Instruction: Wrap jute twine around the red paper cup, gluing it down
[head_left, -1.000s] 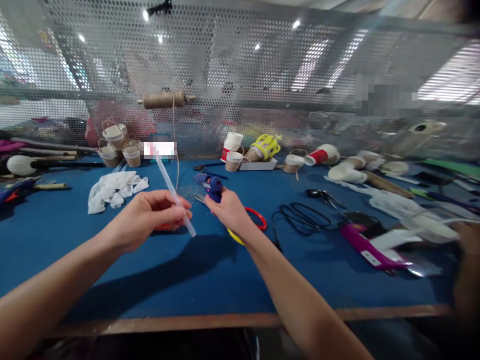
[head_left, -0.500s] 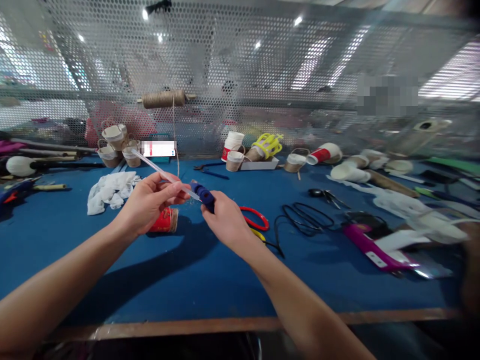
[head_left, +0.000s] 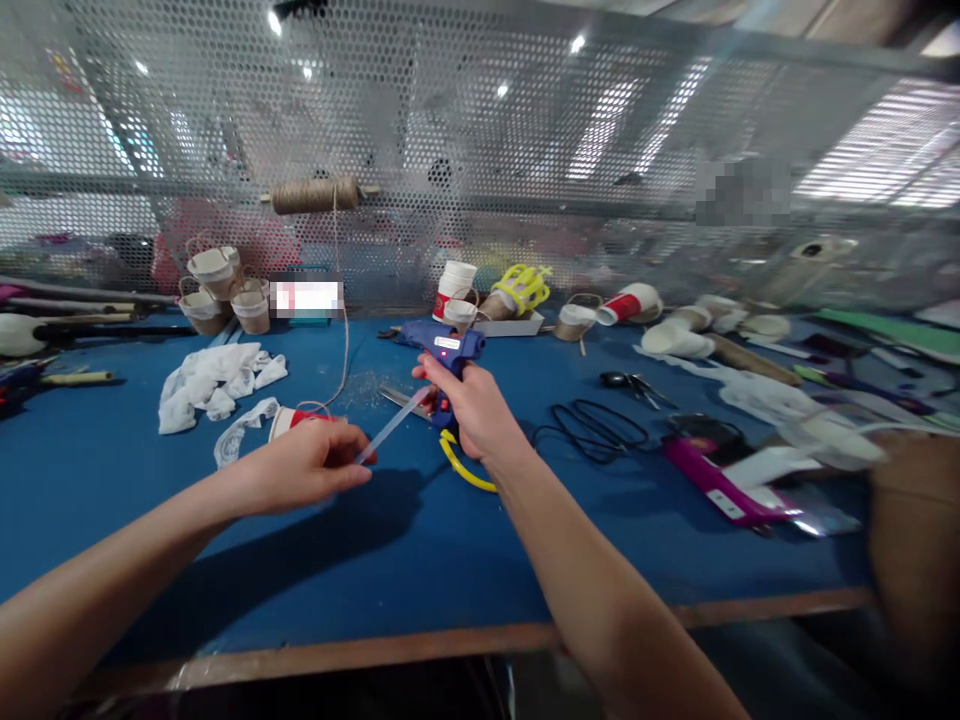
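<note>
My right hand (head_left: 469, 400) is wrapped round the handle of a blue glue gun (head_left: 427, 335), whose nozzle points left and whose small light glows red. In my left hand (head_left: 315, 460) a translucent glue stick (head_left: 394, 425) is pinched near its lower end. The stick's upper end meets the fingers of my right hand near the gun's handle. Behind my left hand lies a red and white paper cup (head_left: 281, 425), partly hidden, with white lace trim (head_left: 238, 432) beside it. Scissors lie under the glue gun; their yellow handle (head_left: 465, 470) shows below my right hand.
A twine spool (head_left: 315, 195) hangs on the mesh panel, its strand (head_left: 346, 330) reaching the table. Several twine-wrapped cups (head_left: 251, 305) stand at the back. A bunched white cloth (head_left: 206, 390) lies left; a black cable (head_left: 592, 430), keys (head_left: 637, 385) and a purple tool (head_left: 720, 485) lie right.
The glue gun has turned so its side shows and its nozzle points left. My left hand has moved down and now holds the glue stick by its lower end. The lace trim has come into sight.
</note>
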